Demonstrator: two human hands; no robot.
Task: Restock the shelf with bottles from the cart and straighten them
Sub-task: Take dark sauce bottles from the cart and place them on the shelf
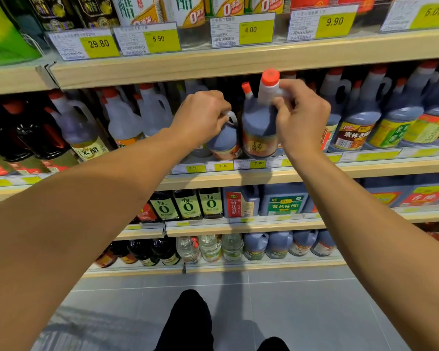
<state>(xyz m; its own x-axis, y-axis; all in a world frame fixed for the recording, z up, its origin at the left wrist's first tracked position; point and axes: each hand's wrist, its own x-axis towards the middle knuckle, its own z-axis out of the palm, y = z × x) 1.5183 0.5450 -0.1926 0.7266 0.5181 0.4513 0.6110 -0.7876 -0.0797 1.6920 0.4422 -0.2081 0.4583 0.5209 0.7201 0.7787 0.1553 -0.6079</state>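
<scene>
- From my head camera, I am reaching both bare arms up to the second shelf (238, 177), the one with the pale wooden front edge and small yellow price tags.
- My right hand (300, 117) is curling round the neck and handle of a dark vinegar bottle (260, 127), just under its orange-red cap (270, 77); the bottle is standing near the shelf's front edge, tilting slightly to the right at the top.
- My left hand (200, 116) is closing over the top of a second dark bottle (226, 143), which is standing just beside the first on its left; my fingers are covering its cap and gripping by its white handle loop.
- The two bottles are touching or nearly touching; I cannot tell which.
- Rows of similar dark jugs (360, 117) with red caps are filling the same shelf to the right, and paler vinegar jugs (86, 127) are standing to the left.
- Above, the upper shelf (213, 64) is carrying large yellow price labels (256, 30) and tall bottles.
- Below, lower shelves are holding more dark bottles and clear bottles (209, 247).
- My dark trouser leg (190, 323) is showing above the grey tiled floor (314, 312).
</scene>
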